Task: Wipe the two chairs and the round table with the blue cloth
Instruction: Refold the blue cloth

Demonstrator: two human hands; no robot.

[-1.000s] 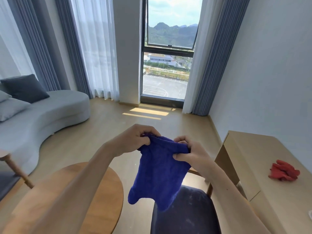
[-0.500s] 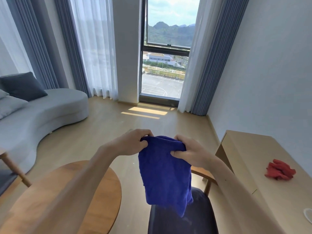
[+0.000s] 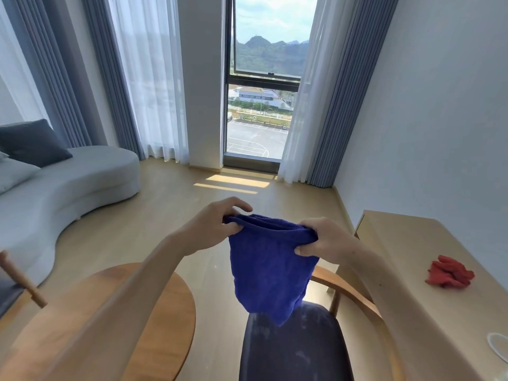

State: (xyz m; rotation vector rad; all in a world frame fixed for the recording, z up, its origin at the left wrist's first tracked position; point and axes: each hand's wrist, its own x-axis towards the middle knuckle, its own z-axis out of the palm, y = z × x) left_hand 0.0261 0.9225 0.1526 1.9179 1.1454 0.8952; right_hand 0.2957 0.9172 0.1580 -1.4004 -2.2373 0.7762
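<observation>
The cloth (image 3: 270, 266) hangs from my hands above the chair (image 3: 295, 345), folded along its top edge. My left hand (image 3: 213, 228) and right hand (image 3: 324, 239) each pinch a top corner. It looks soft, light and floppy, so I'd bunch it into one palm to wipe. The worktop (image 3: 154, 312) lies left.

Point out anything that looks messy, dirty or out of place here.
The dark chair seat under the hanging blue cloth shows pale dusty smears. A crumpled red cloth lies loose on the light wooden desk. Nothing looks spilled or broken.
</observation>
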